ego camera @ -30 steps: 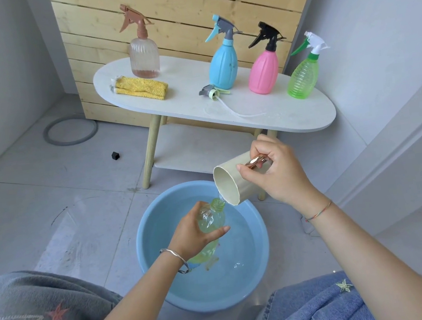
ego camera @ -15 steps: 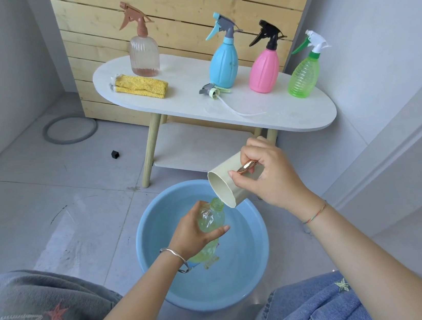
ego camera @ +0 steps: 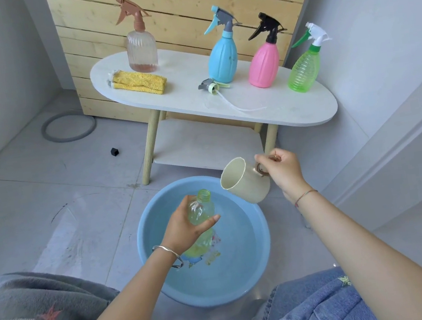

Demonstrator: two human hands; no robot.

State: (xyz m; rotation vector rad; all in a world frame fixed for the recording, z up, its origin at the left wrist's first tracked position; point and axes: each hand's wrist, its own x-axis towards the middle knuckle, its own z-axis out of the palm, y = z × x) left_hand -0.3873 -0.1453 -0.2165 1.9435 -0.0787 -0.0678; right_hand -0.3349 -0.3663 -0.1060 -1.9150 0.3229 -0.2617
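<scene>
Cream plastic cup (ego camera: 242, 182), its handle in the curled grip of the right hand (ego camera: 282, 172), has swung away from the pale-green clear plastic bottle (ego camera: 201, 209); pouring looks finished. The left hand (ego camera: 184, 230) grips that bottle above the blue plastic basin (ego camera: 265, 246).

Clear green plastic bottle (ego camera: 201, 209), matt cream cup (ego camera: 245, 182), glossy blue basin (ego camera: 256, 247)

Both bare forearms reach forward, well apart. The left hand (ego camera: 186, 223) sits lower, its fingers and thumb wrapped round a clear bottle (ego camera: 202, 205), a metal bangle (ego camera: 167, 251) on the wrist. The right hand (ego camera: 281, 170) is higher and farther out, fingers curled at the handle of a cream cup (ego camera: 242, 182).
</scene>
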